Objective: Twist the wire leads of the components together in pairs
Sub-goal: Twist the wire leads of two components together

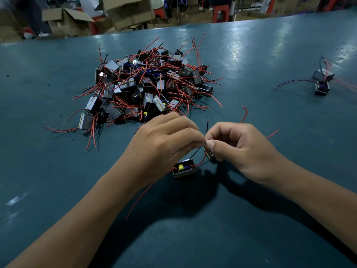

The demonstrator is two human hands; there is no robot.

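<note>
A small black component (185, 168) with yellow and blue parts on top lies on the teal table, just below my hands. A second component (209, 155) sits half hidden under my right hand. My left hand (164, 142) and my right hand (237, 149) meet fingertip to fingertip above them, both pinching thin wire leads (205, 141) between thumb and forefinger. A black lead (207, 126) sticks up from the pinch. Red leads trail away to the lower left and upper right.
A big pile of like components with tangled red and black leads (146, 86) lies beyond my hands. A joined pair of components (323, 82) stands at the far right. Cardboard boxes (127, 10) and red stools stand past the table's far edge.
</note>
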